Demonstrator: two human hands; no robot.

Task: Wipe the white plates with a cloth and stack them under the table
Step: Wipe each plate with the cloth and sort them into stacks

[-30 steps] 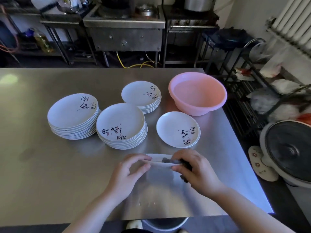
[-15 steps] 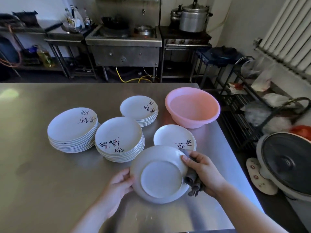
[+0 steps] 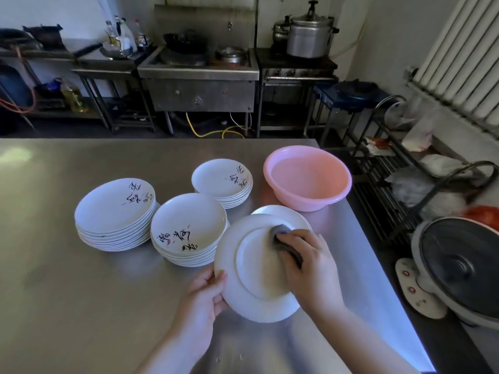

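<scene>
A white plate (image 3: 251, 268) is held tilted above the steel table (image 3: 81, 306), its underside facing me. My left hand (image 3: 202, 298) grips its lower left rim. My right hand (image 3: 310, 271) holds a grey cloth (image 3: 283, 233) and presses it on the plate's base. Behind it lies another white plate (image 3: 286, 214), mostly hidden. Three stacks of white plates with painted marks stand on the table: left (image 3: 113, 211), middle (image 3: 186, 228) and far (image 3: 221, 179).
A pink basin (image 3: 307, 179) stands at the table's right, close to its edge. Beyond the right edge are a wire rack with bags (image 3: 405, 171) and a grey fan (image 3: 459, 268) on the floor. Stoves and pots line the back wall.
The plate went from edge-on near the table to tilted up with its underside towards me. My right hand moved from the plate's right rim onto its base with the cloth.
</scene>
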